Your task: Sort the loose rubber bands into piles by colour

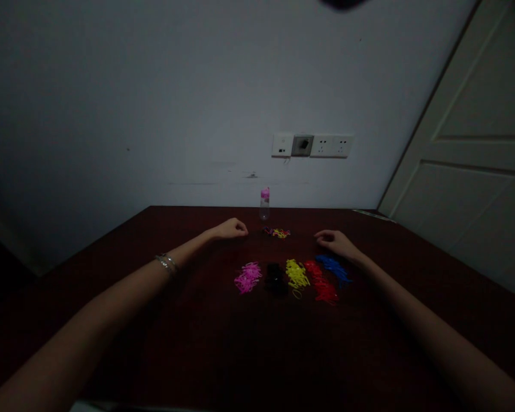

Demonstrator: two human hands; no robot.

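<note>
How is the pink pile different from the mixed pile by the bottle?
The pink pile is all one colour, but the mixed pile has yellow, red and other colours together. The pink pile is closer to the person, while the mixed pile is farther back, near the bottle. Both lie loose on the dark table.
</note>
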